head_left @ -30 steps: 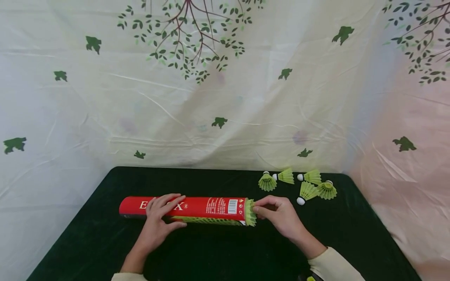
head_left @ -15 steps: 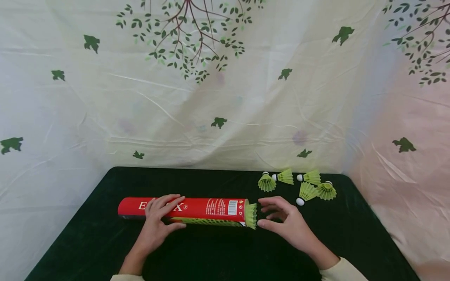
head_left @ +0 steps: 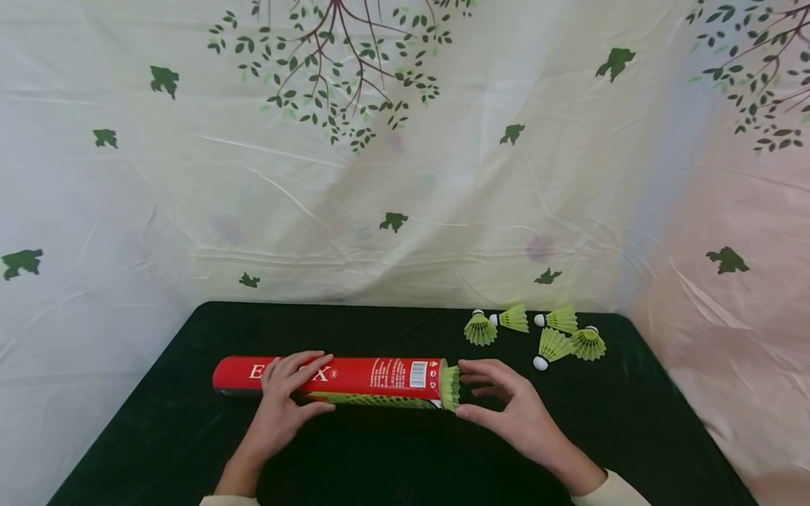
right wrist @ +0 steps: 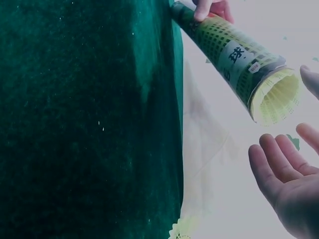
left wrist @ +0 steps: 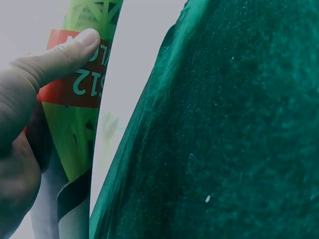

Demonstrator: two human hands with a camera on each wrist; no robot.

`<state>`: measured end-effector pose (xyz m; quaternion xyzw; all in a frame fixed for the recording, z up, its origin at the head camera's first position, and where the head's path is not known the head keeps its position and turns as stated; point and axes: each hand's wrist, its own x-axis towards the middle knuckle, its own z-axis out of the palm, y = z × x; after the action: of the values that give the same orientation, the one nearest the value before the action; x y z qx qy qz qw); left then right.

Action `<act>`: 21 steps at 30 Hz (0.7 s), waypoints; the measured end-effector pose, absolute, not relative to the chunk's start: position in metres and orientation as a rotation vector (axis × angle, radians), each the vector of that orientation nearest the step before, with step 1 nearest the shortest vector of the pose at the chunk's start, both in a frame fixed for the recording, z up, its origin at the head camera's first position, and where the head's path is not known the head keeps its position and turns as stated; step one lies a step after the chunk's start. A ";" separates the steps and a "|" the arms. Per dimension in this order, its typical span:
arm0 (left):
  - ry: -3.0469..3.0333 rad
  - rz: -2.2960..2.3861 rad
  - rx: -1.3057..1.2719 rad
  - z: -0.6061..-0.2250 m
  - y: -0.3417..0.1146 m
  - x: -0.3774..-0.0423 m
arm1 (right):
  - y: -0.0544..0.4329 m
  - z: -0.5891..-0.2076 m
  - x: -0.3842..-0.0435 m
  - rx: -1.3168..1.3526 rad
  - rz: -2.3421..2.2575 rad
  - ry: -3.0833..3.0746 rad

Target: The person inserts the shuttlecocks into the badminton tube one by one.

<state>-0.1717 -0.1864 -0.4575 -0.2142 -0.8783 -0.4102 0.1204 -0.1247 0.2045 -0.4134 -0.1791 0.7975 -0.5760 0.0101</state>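
Observation:
A red, green-patterned shuttlecock tube (head_left: 386,376) lies on its side, with its mouth toward the right. My left hand (head_left: 285,393) holds it around the middle, fingers over the top and thumb along the near side; the left wrist view has that thumb (left wrist: 75,52) across an orange band. From the mouth sticks the yellow-green skirt of a shuttlecock (head_left: 451,388), its head hidden inside. My right hand (head_left: 512,404) is just beyond this skirt, fingers and thumb spread with nothing between them. In the right wrist view the flared skirt (right wrist: 279,94) faces the fingers.
Several yellow-green shuttlecocks (head_left: 553,347) with white heads lie loosely at the back right of the dark green cloth-covered table (head_left: 380,457). A pale curtain (head_left: 405,176) with leaf prints hangs right behind the table's back edge.
My right hand pinched the skirt's edge, let go and drew back right with fingers spreading, then came left again to the skirt. The skirt sticks out slightly less than half a second ago.

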 end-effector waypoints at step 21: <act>-2.581 -1.196 -0.616 -0.458 -0.187 -0.169 | 0.186 -0.412 -0.128 -0.531 -1.810 2.521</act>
<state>-0.1694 -0.1873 -0.4581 -0.2102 -0.8809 -0.4080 0.1152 -0.1276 0.1858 -0.4121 -0.1687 0.8007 -0.5748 -0.0035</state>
